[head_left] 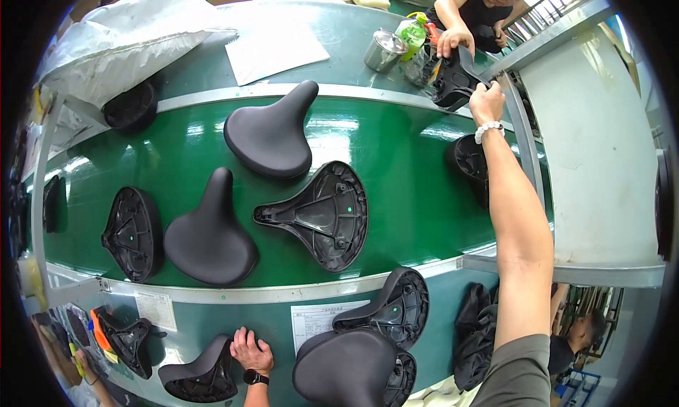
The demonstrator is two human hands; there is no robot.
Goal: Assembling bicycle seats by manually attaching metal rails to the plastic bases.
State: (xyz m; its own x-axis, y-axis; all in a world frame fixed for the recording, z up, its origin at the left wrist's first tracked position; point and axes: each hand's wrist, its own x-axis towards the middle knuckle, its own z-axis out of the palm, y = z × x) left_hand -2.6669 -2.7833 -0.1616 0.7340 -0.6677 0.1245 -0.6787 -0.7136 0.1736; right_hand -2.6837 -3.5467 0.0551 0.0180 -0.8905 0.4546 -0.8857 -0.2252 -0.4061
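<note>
My right hand, with a beaded bracelet at its wrist, reaches far across at the right. Its fingers are closed on the narrow end of a black bicycle saddle. A co-worker's hand is on the same saddle from the far side. My left hand, a dark watch below it, rests on the near bench with fingers apart. Its thumb side meets the edge of a tilted saddle. To its right, a smooth saddle overlaps others, one of them an upturned saddle.
Several saddles lie on the green conveyor belt, some showing ribbed undersides. A metal rail divides belt from bench. Across it are white paper, a metal canister and a large white bag. A metal frame stands right.
</note>
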